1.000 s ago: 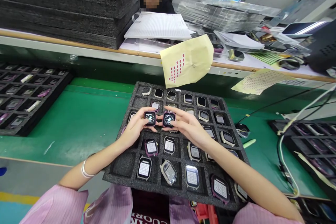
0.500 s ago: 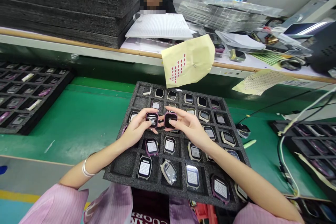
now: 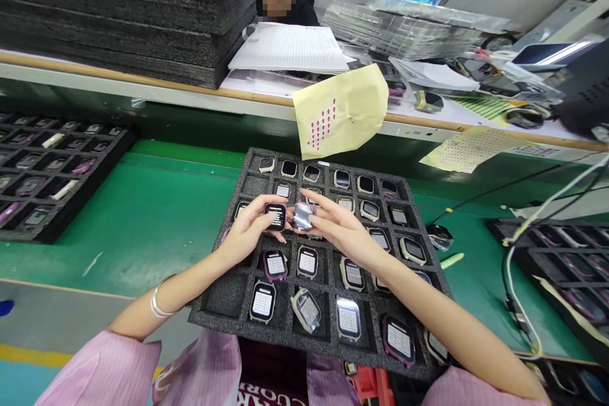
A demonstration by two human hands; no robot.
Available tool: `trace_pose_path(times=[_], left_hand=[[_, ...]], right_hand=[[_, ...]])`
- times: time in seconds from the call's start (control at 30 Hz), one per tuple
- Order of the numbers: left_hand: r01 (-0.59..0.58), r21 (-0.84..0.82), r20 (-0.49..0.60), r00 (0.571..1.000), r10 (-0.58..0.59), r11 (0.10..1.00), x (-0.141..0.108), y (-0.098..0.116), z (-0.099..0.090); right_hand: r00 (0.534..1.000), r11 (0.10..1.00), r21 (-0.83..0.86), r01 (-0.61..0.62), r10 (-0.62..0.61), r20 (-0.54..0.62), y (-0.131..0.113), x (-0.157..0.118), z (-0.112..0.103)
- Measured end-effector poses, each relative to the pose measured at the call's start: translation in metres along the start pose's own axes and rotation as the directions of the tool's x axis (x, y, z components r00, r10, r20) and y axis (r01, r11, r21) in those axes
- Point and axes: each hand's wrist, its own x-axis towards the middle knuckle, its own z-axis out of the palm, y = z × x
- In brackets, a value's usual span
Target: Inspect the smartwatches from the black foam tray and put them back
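Note:
My left hand [image 3: 252, 225] is closed on a purple watch case [image 3: 275, 216] whose dark screen shows white text. Beside it, my right hand [image 3: 333, 222] grips a second purple watch case [image 3: 303, 216], its face tilted and catching light. Both are held over a black foam tray [image 3: 223, 320] with watch cases in its compartments. Many of those screens are lit white, such as the light-framed watch [image 3: 349, 320] and the purple-framed watch [image 3: 398, 339]; the ones in the back row are dark.
Foam trays with watches lie at left [image 3: 52, 228] and right [image 3: 504, 235]. A shelf beyond holds stacked foam trays [image 3: 190, 19], papers [image 3: 290, 47] and plastic bags. Yellow sheets [image 3: 352, 108] hang from its edge. A cable [image 3: 509, 266] runs down at right. Two people are behind.
The watch in my right hand has tilted, and its face went from dark to reflecting light. My left hand has barely moved.

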Motion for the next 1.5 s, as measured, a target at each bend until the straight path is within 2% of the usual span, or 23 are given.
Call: trace_pose_path(times=[0.17, 0.3, 0.47, 0.53, 0.63, 0.7, 0.73, 0.8, 0.87, 0.9, 0.97, 1.07, 1.13, 1.2, 1.3, 1.37, 1.5], left_hand=[[-0.008, 0.029, -0.025, 1.0, 0.008, 1.0, 0.0, 0.003, 0.001], [-0.01, 0.056, -0.063, 0.998, 0.013, 0.998, 0.002, 0.004, 0.003], [-0.019, 0.055, -0.029, 0.999, 0.021, 0.998, -0.001, 0.007, 0.004], [-0.019, 0.101, -0.011, 1.0, 0.02, 0.995, -0.001, 0.011, -0.002], [0.023, 0.271, -0.004, 1.0, -0.023, 0.962, 0.01, 0.017, -0.022], [0.01, 0.457, -0.013, 1.0, -0.005, 0.889, 0.026, 0.019, -0.041], [-0.032, 0.582, -0.003, 0.999, 0.042, 0.812, 0.035, 0.02, -0.05], [-0.119, 0.812, 0.07, 0.992, 0.108, 0.572, 0.052, 0.019, -0.065], [-0.176, 0.916, 0.162, 0.984, 0.069, 0.361, 0.066, 0.018, -0.073], [-0.192, 0.936, 0.192, 0.981, 0.028, 0.296, 0.071, 0.018, -0.075], [-0.182, 0.958, 0.19, 0.982, -0.013, 0.223, 0.079, 0.02, -0.072], [-0.022, 0.989, 0.014, 0.998, 0.06, 0.146, 0.092, 0.022, -0.061], [0.112, 0.984, -0.124, 0.989, 0.083, 0.136, 0.105, 0.021, -0.054], [0.176, 0.97, -0.187, 0.981, 0.053, 0.164, 0.119, 0.017, -0.05], [0.178, 0.953, -0.187, 0.982, 0.011, 0.247, 0.136, 0.011, -0.052], [0.171, 0.928, -0.176, 0.984, -0.016, 0.331, 0.138, 0.01, -0.054], [0.13, 0.846, -0.118, 0.991, -0.057, 0.517, 0.116, 0.02, -0.05]], right_hand=[[0.998, 0.998, 0.038, -0.042, 0.04, 0.047, -0.002, 0.002, 0.002], [0.998, 0.999, 0.039, -0.03, 0.028, 0.055, -0.005, 0.003, 0.005], [0.999, 0.998, -0.063, -0.021, 0.023, 0.03, -0.009, 0.004, 0.002], [0.999, 0.996, -0.088, -0.028, 0.031, 0.027, -0.01, 0.002, -0.001], [0.998, 0.996, -0.079, -0.047, 0.049, 0.027, -0.012, 0.0, -0.007], [0.998, 0.996, -0.064, -0.055, 0.056, 0.012, -0.012, -0.001, -0.01], [0.998, 0.997, -0.053, -0.055, 0.055, 0.004, -0.012, -0.001, -0.011], [0.999, 0.999, -0.028, -0.045, 0.045, -0.004, -0.013, -0.001, -0.011], [0.999, 0.999, -0.016, -0.035, 0.035, 0.003, -0.014, 0.0, -0.012], [0.999, 0.999, -0.015, -0.032, 0.032, 0.01, -0.014, 0.0, -0.012], [0.999, 1.0, -0.008, -0.027, 0.027, 0.02, -0.015, -0.001, -0.013], [1.0, 1.0, 0.021, -0.012, 0.011, 0.017, -0.016, -0.002, -0.016], [1.0, 0.999, 0.038, -0.001, 0.001, 0.007, -0.016, -0.002, -0.017], [1.0, 0.999, 0.051, 0.004, -0.004, -0.006, -0.016, -0.002, -0.018], [1.0, 0.998, 0.066, 0.006, -0.004, -0.028, -0.017, -0.002, -0.018], [0.999, 0.997, 0.073, 0.009, -0.006, -0.039, -0.017, -0.002, -0.017], [0.999, 0.997, 0.075, 0.014, -0.011, -0.045, -0.017, -0.002, -0.018]])
